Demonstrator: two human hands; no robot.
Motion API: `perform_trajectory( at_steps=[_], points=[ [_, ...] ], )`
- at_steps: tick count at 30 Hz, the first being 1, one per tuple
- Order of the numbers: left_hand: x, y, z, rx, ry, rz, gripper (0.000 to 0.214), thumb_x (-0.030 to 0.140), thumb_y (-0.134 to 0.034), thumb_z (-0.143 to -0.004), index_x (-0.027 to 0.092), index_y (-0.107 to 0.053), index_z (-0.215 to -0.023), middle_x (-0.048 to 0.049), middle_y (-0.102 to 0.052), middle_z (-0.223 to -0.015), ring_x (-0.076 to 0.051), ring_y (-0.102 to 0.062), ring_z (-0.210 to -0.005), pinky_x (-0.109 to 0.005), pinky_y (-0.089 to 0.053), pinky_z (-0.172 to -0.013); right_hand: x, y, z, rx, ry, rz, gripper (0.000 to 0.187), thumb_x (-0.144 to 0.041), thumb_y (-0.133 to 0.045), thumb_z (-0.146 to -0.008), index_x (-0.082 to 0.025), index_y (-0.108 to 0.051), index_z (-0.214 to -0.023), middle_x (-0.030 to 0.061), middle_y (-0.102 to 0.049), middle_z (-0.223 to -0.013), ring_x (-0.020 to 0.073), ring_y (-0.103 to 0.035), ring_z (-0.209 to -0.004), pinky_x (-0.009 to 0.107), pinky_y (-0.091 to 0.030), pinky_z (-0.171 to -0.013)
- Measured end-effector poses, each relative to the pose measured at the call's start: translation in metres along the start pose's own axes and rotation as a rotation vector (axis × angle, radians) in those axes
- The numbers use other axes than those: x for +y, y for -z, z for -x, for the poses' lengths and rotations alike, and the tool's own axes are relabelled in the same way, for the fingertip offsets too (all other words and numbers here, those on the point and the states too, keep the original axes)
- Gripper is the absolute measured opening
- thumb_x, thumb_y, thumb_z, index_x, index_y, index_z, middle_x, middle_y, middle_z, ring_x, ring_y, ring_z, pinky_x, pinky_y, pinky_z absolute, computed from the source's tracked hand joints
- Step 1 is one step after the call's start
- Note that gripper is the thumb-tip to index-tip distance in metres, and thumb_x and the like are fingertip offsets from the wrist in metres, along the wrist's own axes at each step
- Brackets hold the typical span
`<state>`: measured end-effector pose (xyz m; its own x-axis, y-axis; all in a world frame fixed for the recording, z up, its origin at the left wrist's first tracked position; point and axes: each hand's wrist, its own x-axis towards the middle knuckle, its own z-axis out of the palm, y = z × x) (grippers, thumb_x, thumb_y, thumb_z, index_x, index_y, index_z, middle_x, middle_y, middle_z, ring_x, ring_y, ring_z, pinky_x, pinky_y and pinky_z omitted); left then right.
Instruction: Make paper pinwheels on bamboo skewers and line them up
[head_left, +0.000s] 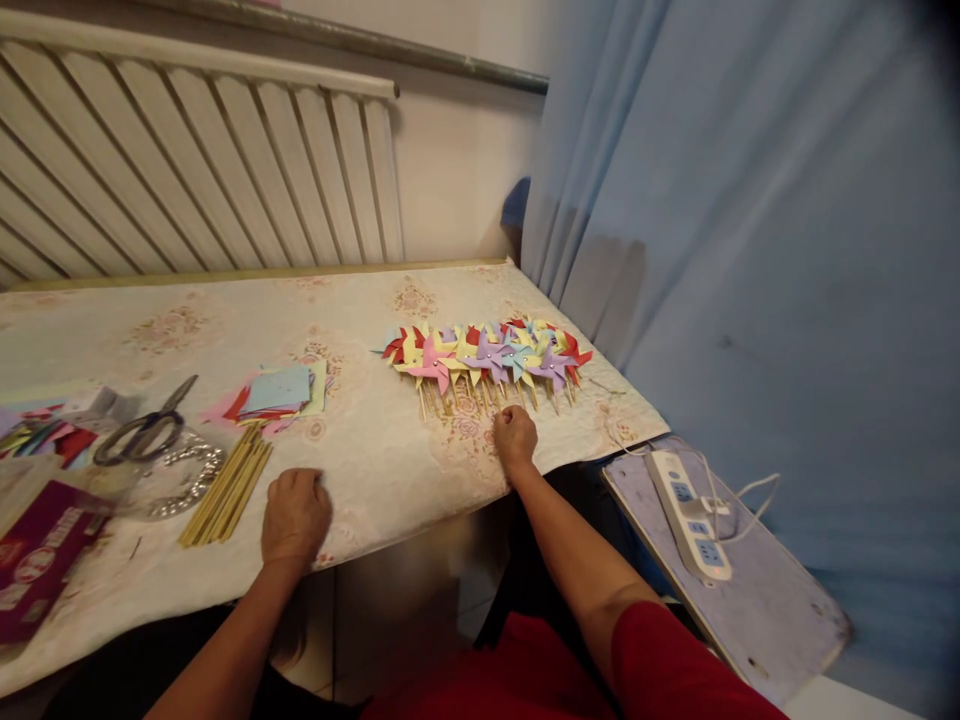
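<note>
Colourful paper pinwheels (491,357) on thin sticks lie in a crowded row on the tablecloth, sticks toward me. Just below the stick ends, my right hand (516,437) is closed; whatever its fingers may hold is hidden. My left hand (296,515) rests in a loose fist near the table's front edge, with nothing showing in it. To its left lies a bundle of thin wooden sticks (227,487). Behind the bundle is a stack of coloured paper squares (279,391), a light blue one on top.
Scissors (146,430) lie at the left beside a ring of shiny beads or pins (187,478). A purple box (45,560) stands at the near left. A white power strip (688,515) sits on a low board right of the table. A blue curtain (735,250) hangs along the right side.
</note>
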<state>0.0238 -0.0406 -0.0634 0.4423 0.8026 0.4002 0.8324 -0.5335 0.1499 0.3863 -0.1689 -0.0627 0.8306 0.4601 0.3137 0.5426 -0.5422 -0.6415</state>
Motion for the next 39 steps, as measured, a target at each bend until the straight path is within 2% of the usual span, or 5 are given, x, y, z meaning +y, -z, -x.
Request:
perform_trajectory(
  at_steps=[6, 27, 39],
  points=[
    [-0.0003, -0.0006, 0.0001, -0.006, -0.012, -0.022, 0.027, 0.021, -0.041, -0.088, 0.013, -0.064, -0.101, -0.0163, -0.06, -0.1, -0.031, -0.051, -0.1, -0.043, -0.044, -0.091, 0.0008, 0.0015, 0.0015, 0.006, -0.005, -0.057, 0.01, -0.021, -0.054, -0.083, -0.019, -0.064, -0.08, 0.0035, -0.065, -0.079, 0.0182, -0.053, -0.073, 0.028, -0.034, -0.068],
    [0.0009, 0.0006, -0.0007, 0.019, -0.029, -0.06, 0.026, 0.019, -0.042, -0.087, 0.013, -0.063, -0.101, -0.0158, -0.06, -0.1, -0.03, -0.053, -0.099, -0.043, -0.044, -0.092, 0.0002, 0.0043, 0.0015, -0.082, 0.006, -0.027, 0.013, -0.015, -0.051, -0.081, -0.02, -0.062, -0.084, 0.0035, -0.063, -0.082, 0.0186, -0.053, -0.075, 0.028, -0.033, -0.068],
    [0.0018, 0.0005, -0.0008, -0.01, -0.002, -0.071, 0.026, 0.021, -0.042, -0.088, 0.013, -0.063, -0.1, -0.0162, -0.061, -0.101, -0.031, -0.054, -0.1, -0.043, -0.043, -0.094, -0.0012, 0.0066, 0.0006, -0.119, -0.015, -0.023, 0.015, -0.016, -0.049, -0.083, -0.02, -0.063, -0.086, 0.0038, -0.064, -0.085, 0.0185, -0.054, -0.077, 0.028, -0.033, -0.068]
  ],
)
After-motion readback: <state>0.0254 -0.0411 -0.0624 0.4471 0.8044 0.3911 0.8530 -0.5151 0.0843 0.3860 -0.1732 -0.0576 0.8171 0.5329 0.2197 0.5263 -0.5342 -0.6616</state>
